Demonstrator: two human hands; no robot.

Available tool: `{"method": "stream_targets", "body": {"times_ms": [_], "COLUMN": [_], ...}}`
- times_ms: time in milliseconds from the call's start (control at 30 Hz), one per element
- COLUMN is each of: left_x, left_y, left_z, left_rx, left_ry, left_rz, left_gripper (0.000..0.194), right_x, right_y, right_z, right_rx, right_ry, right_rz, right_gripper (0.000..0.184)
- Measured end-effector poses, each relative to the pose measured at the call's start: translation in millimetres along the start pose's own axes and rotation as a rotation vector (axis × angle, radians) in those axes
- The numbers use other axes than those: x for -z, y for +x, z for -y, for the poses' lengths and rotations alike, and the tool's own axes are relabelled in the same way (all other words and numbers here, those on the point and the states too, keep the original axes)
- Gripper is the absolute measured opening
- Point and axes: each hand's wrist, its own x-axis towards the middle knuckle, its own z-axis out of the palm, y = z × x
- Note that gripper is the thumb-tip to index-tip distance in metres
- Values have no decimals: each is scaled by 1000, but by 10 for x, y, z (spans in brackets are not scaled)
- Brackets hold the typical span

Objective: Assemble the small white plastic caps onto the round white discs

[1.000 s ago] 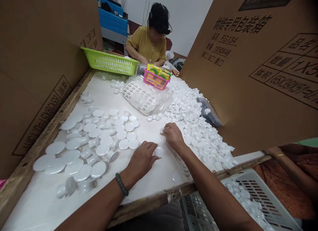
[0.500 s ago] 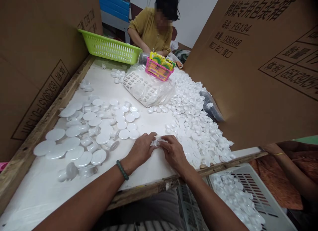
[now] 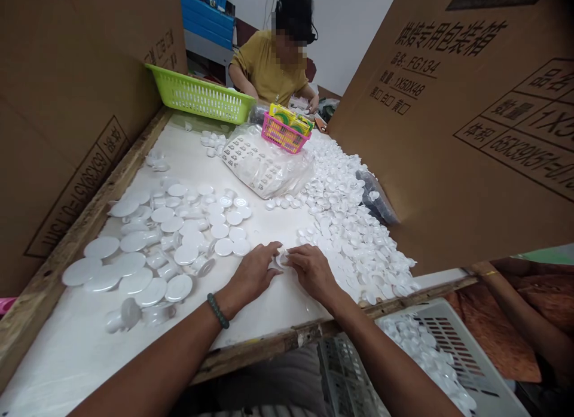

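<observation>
Both hands meet over the near middle of the white tabletop (image 3: 264, 321). Between their fingertips is a small white plastic piece with a round base (image 3: 281, 259). My left hand (image 3: 255, 274), with a beaded bracelet on its wrist, pinches the piece from the left. From the right, the fingers of my right hand (image 3: 313, 270) close on the same piece and partly hide it. To the left lie loose white plastic discs (image 3: 152, 290), some with short round stems. A spread pile of small white plastic pieces (image 3: 354, 225) reaches close to my right hand.
Tall cardboard panels (image 3: 448, 166) flank the table, which has a wooden edge (image 3: 287, 342). Farther back are a green basket (image 3: 201, 100), a clear plastic bag (image 3: 264, 166) and a pink basket (image 3: 284, 139). A grey crate (image 3: 470, 345) stands below right. Opposite sits a co-worker (image 3: 273, 70); another person's arm (image 3: 524, 309) shows right.
My right hand has come back from the pile toward my left hand. The white piece, earlier on the table by my left hand, is now between both hands. The co-worker's hand has moved sideways.
</observation>
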Motion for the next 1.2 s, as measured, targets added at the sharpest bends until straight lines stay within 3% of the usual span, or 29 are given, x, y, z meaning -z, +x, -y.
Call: {"method": "stream_targets", "body": {"times_ms": [133,200,333,433,700,833,967,1100,1200], "left_x": [95,141,192,194,116,97,122,145,150], "left_y": [17,28,43,55,101,141,154,112,73], "left_z": [-82,-137,-214,-217,-107,-91,-107,-111,-94], "left_rx": [77,145,288,364,517,604,604,535,445], "left_ry": [-112,-176,-252,-347,-485,-452,-492,-477,-516], "left_rz": [14,43,105,137,128,150,176,113,118], "left_gripper": [27,23,24,25,22,19,21,25,30], "right_x": [-56,-62,-21,4,40,135,132,16,-42], "right_y": [-37,-64,-159,-212,6,140,125,-22,-115], "right_z": [93,133,149,131,107,133,154,200,251], "right_rx": [-247,-296,-171,-38,-49,-24,-53,-169,-272], "right_ry": [240,297,306,310,136,65,93,170,203], "right_rz": [-85,-85,-112,-1,103,215,201,73,20], "right_gripper": [23,24,32,41,15,19,9,26,26]}}
